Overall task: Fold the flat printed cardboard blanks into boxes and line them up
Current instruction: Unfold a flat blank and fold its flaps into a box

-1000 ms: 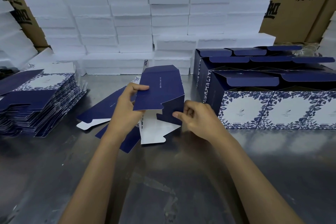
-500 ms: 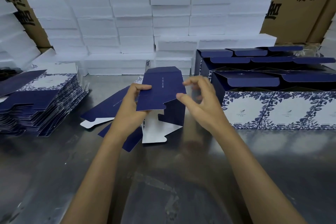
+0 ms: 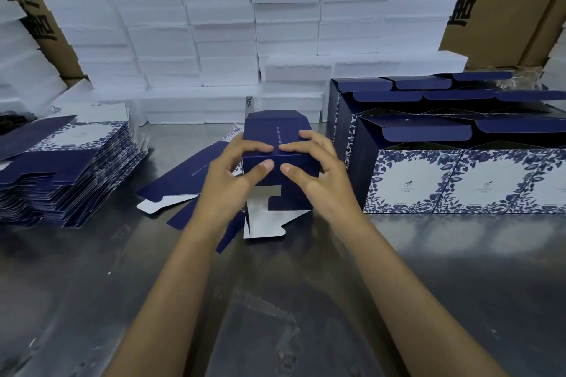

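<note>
Right hand now on half-hidden box

a half-folded navy box stands in the middle of the metal table, its top panel bearing a thin line of pale print, white-lined flaps hanging open below. a flat navy blank lies just left of it. a tall stack of flat blanks sits at far left. finished boxes with blue floral borders stand in rows at right.
</note>
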A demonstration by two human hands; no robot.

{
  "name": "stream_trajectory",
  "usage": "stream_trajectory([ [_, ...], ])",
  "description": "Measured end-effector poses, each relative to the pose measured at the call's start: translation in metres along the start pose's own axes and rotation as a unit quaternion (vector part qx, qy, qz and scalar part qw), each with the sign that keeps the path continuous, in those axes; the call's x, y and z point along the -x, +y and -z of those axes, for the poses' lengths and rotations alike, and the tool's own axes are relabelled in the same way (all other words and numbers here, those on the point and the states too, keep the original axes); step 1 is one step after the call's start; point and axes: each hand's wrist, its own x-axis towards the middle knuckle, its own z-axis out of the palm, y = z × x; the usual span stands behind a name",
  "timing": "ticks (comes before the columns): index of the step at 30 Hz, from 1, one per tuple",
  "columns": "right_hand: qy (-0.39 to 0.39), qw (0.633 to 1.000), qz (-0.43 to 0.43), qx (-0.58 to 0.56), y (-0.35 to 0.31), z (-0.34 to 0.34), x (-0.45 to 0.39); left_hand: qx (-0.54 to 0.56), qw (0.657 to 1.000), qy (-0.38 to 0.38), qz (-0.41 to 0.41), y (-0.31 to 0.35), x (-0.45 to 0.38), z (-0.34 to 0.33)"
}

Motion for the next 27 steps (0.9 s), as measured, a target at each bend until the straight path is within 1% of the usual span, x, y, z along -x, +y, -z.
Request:
stream_trajectory([
  [4, 0.021, 0.999, -0.005, -0.025, -0.002, -0.007, 0.002, 0.051, 0.998, 0.019, 0.029, -0.009, -0.002, -0.001],
  [8, 0.061, 0.998, -0.003, -0.033, -0.006, -0.019, 0.001, 0.054, 0.998, 0.034, 0.007, -0.008, -0.001, 0.0],
  [10, 0.054, 0.998, -0.006, -0.028, -0.007, -0.017, 0.0, 0.047, 0.999, 0.015, 0.009, -0.007, -0.002, 0.004],
  [12, 0.028, 0.999, -0.011, -0.026, -0.007, -0.009, 0.0, 0.046, 0.999, -0.004, 0.028, -0.006, -0.004, 0.011],
  [14, 0.016, 1.0, -0.006, -0.012, -0.006, -0.004, 0.0, 0.048, 0.998, 0.002, 0.047, -0.004, -0.004, 0.015],
  [18, 0.036, 0.999, 0.004, 0.01, -0.008, -0.005, -0.001, 0.03, 0.999, 0.019, 0.035, -0.001, -0.003, 0.013],
  [23, 0.029, 1.0, 0.004, 0.005, -0.005, 0.0, 0.004, 0.006, 0.999, -0.015, 0.043, 0.002, -0.003, 0.02],
  [25, 0.036, 0.999, -0.001, -0.023, -0.002, 0.002, 0.006, -0.01, 0.999, -0.004, 0.037, 0.002, -0.003, 0.02],
  [27, 0.036, 0.997, -0.038, -0.06, 0.004, 0.004, 0.007, -0.016, 0.999, 0.036, 0.022, 0.002, -0.004, 0.019],
])
